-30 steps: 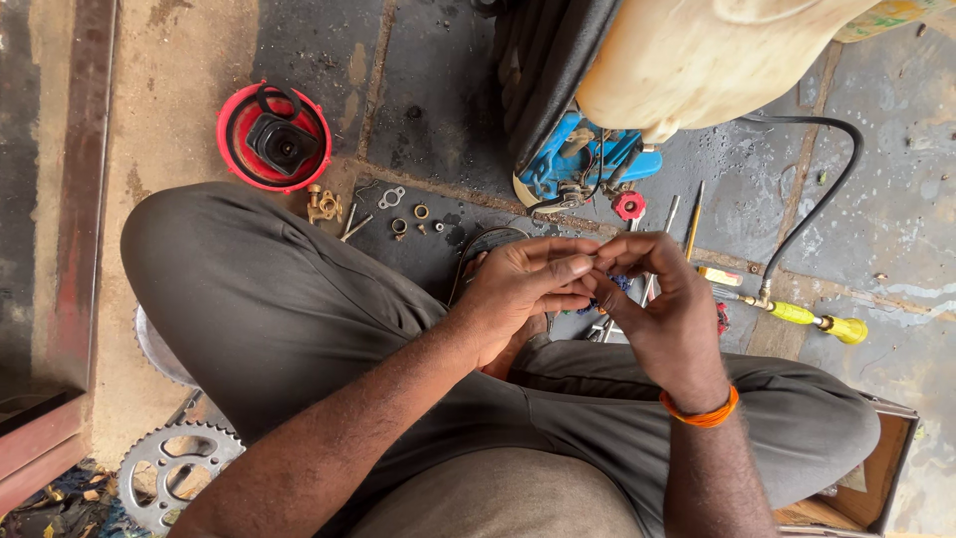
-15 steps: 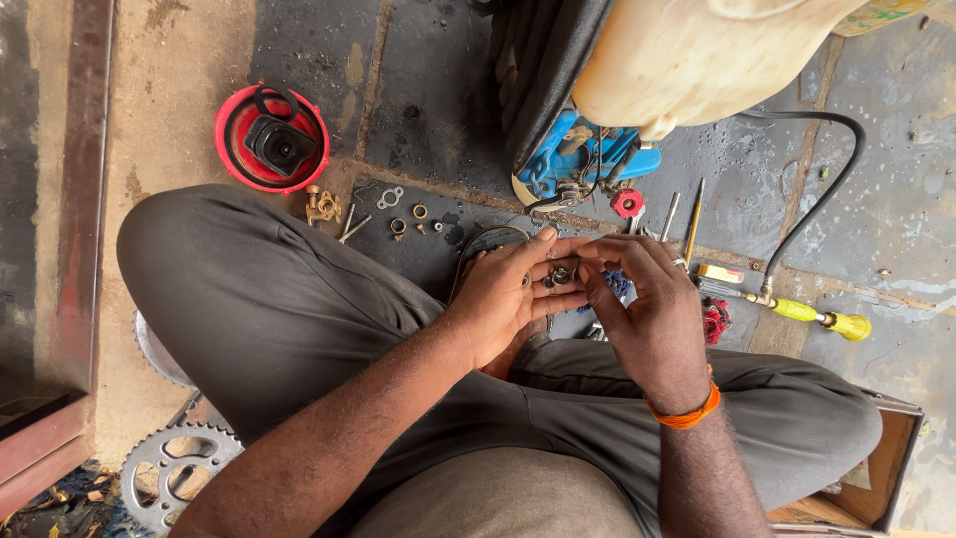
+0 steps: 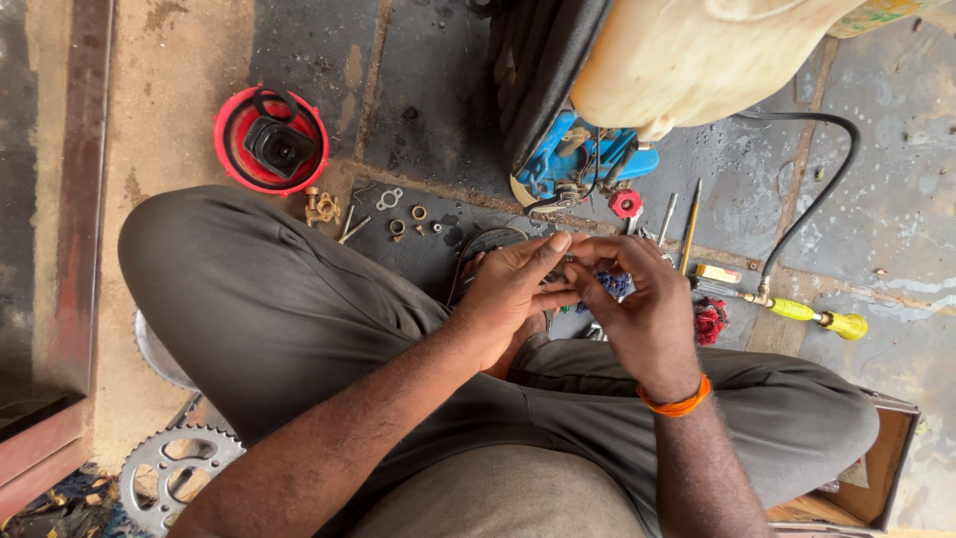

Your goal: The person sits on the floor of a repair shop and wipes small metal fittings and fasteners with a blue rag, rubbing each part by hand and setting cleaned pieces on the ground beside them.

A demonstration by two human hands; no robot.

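Left hand: left hand [image 3: 513, 294] comes in from seven o'clock, fingers stretched toward two o'clock, tips pinched on a small part [image 3: 566, 271].
Right hand: right hand [image 3: 642, 309], with an orange wristband [image 3: 675, 402], rises from five o'clock, fingers curled over the same part from the other side.
Small part: held between both sets of fingertips at frame centre, above the lap; mostly hidden, so probably metal, and its long axis cannot be told.
Nearer hand: both touch it; the left covers more of it.
Edges: blue machine [image 3: 583, 164] just beyond at twelve o'clock, grey trouser knee [image 3: 229, 289] close at nine.
Open room: loose brass fittings [image 3: 324, 207] and the red round housing [image 3: 271, 139] at ten o'clock; yellow-handled tool [image 3: 812, 314] at three; sprocket [image 3: 179, 473] at eight.
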